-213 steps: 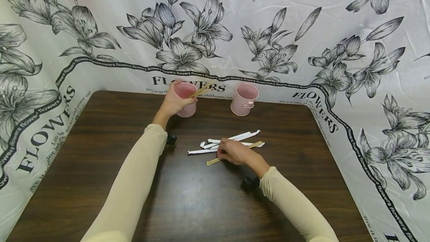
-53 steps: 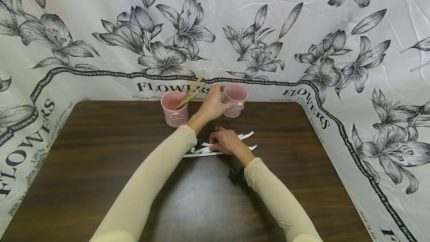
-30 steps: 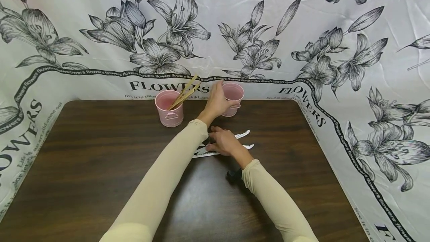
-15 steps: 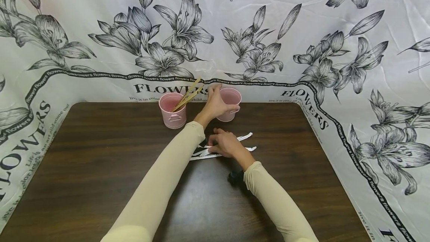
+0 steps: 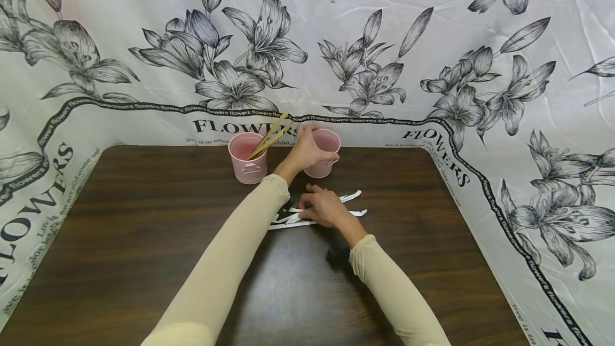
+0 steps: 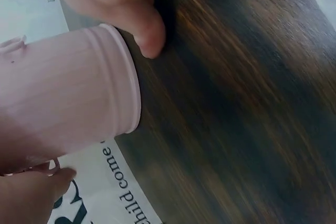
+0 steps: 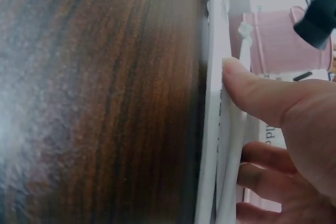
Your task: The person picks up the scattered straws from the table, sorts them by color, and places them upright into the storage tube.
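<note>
In the head view, the left hand [image 5: 307, 149] holds the pink bucket [image 5: 319, 170] at the counter's [image 5: 399, 191] far side, fingers at its rim, thumb across its front. Just left of that bucket stands a second bucket [image 5: 249, 173] with yellow sticks [image 5: 271, 141] leaning in it. In front of the pink bucket, the right hand [image 5: 328, 208] pinches thin white packets [image 5: 357, 212]. The left wrist view shows a fingertip touching the pink bucket's handle [image 6: 55, 166]. In the right wrist view, the thumb presses one side of the packets, curled fingers the other.

Head view high, angled down; wrist views close, turned sideways; all share tabletop [image 5: 129, 250]
</note>
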Demonstrator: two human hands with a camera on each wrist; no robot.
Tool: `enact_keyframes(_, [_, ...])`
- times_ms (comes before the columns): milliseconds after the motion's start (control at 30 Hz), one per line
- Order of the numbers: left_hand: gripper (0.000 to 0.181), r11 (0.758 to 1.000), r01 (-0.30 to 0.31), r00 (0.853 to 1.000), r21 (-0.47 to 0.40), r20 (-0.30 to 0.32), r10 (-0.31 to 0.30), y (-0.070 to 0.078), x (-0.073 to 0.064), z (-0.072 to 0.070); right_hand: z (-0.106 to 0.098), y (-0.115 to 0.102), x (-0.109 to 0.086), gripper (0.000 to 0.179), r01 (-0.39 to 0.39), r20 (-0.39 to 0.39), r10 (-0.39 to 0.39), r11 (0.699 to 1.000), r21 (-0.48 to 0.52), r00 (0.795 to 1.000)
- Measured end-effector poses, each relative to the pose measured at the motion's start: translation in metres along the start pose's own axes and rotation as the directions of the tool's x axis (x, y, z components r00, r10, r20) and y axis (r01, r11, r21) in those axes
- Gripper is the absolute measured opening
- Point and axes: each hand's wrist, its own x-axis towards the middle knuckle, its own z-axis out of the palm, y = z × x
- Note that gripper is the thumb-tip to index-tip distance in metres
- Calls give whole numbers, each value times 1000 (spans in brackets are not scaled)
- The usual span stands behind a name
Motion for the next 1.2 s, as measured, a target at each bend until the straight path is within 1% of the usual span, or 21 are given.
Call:
enact_keyframes(133, [108,1000,15,999,-16,34,-14,-7,-1,-7,2,4,-3,19,-25,9,25,999,41,1000])
enact_keyframes(200, [109,999,25,998,-41,53,-23,-10,-2,-11,1,6,-3,19,-35,21,34,996,80,999])
enact_keyframes(300, [110,995,35,996,-92,80,-27,-13,-3,-14,-3,9,-5,18,-31,29,27,989,143,999])
enact_keyframes(367, [110,991,30,996,-131,91,-18,-14,-3,-14,-7,11,-6,18,-18,35,12,985,173,999])
enact_keyframes(467, [109,985,30,995,-168,94,-14,-14,-4,-13,-12,15,-7,16,23,37,-31,980,199,999])
enact_keyframes(567, [108,984,34,996,-176,90,-18,-15,-4,-13,-17,19,-10,14,82,23,-88,975,208,996])
enact_keyframes(633, [106,984,35,996,-173,89,-20,-15,-4,-13,-21,20,-14,12,115,-1,-117,973,201,993])
enact_keyframes(733, [104,984,41,996,-176,91,-25,-15,-6,-13,-28,21,-21,10,142,-51,-135,973,181,990])
enact_keyframes(833, [103,982,38,996,-184,91,-22,-16,-7,-13,-39,23,-29,9,141,-118,-120,972,189,986])
enact_keyframes(900, [103,981,28,996,-190,88,-12,-16,-8,-12,-49,23,-33,8,138,-183,-98,965,221,978])
enact_keyframes(933, [103,982,20,996,-190,84,-4,-16,-7,-12,-55,23,-35,8,138,-223,-83,960,243,971])
enact_keyframes(967, [103,981,15,997,-191,82,0,-17,-7,-11,-60,24,-37,8,134,-266,-63,956,260,962])
enact_keyframes(1000, [103,981,12,997,-196,79,3,-16,-7,-11,-66,24,-38,8,136,-318,-42,951,279,947])
enact_keyframes(1033, [103,980,12,997,-201,79,4,-16,-7,-11,-72,24,-39,9,142,-373,-20,943,303,928])
enact_keyframes(1067, [102,979,14,997,-204,78,2,-16,-7,-11,-77,24,-39,10,144,-428,10,934,326,904])
enact_keyframes(1100, [102,978,19,997,-207,76,-4,-16,-7,-10,-82,24,-40,10,149,-485,40,926,346,873])
enact_keyframes(1133, [102,977,23,997,-210,75,-7,-16,-7,-11,-87,23,-39,11,156,-544,75,917,366,836])
enact_keyframes(1167, [102,977,30,997,-212,76,-14,-15,-7,-11,-92,23,-39,12,165,-601,114,906,389,791])
enact_keyframes(1200, [102,976,31,997,-215,76,-15,-15,-7,-11,-97,22,-38,13,185,-659,149,894,409,737])
